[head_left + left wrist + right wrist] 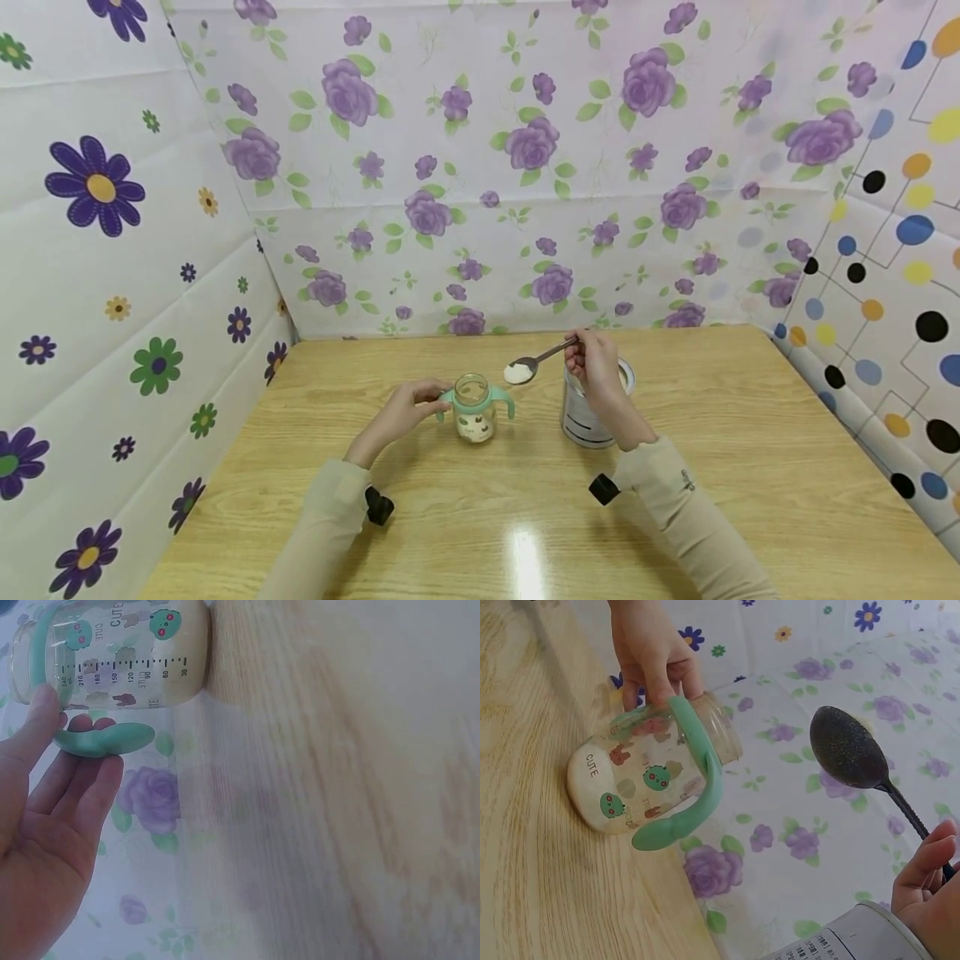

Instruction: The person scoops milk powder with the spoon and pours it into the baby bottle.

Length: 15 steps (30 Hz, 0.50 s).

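A clear baby bottle (475, 423) with a green collar and two green handles stands upright on the table, its top uncovered. Pale powder or liquid fills its lower part, seen through the wall in the left wrist view (184, 667). My left hand (408, 412) holds the bottle's left handle (105, 740), fingers curled about it. My right hand (596, 367) grips a dark spoon (555, 350) heaped with white powder (517, 373). The spoon's bowl is between bottle and can, above the bottle's mouth level. Below the right hand stands an open can (583, 423), partly hidden by it.
The wooden table (465, 533) carries the bottle and the can. A purple-flowered cloth (465, 208) hangs at the back, with patterned cloths on the left (157, 292) and right (892, 292). A small black block (378, 506) sits at the left wrist, another (603, 489) at the right.
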Motion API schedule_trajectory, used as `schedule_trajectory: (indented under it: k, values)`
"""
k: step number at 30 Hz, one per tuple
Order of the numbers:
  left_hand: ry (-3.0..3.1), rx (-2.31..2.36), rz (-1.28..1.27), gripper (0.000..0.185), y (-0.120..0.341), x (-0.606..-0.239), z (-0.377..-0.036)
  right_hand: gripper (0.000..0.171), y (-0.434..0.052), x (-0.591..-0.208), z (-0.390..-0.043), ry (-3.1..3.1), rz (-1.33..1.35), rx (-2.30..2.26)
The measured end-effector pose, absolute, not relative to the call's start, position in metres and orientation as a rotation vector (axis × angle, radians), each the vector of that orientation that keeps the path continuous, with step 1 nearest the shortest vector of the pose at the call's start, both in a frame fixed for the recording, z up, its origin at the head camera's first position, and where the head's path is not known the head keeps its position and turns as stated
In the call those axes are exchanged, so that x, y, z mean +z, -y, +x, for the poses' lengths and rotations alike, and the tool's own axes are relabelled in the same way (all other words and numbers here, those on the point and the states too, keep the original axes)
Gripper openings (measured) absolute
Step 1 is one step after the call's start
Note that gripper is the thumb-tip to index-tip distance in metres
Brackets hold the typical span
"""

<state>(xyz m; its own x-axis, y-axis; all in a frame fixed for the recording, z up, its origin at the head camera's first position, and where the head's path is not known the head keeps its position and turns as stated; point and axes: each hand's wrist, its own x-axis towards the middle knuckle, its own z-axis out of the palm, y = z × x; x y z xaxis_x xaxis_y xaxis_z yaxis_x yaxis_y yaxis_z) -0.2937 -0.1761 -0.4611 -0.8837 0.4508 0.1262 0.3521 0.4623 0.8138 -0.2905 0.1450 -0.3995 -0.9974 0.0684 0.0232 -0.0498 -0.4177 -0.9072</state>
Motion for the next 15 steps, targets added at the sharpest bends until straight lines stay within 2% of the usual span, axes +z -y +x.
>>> schedule_trajectory:
  k: [15]
  values:
    - [-2.609,1.375,0.702,0.034,0.1781,-0.4622,-0.2958,0.025,-0.1380,-0.3981,-0.2891,1.816,0.112,2.554]
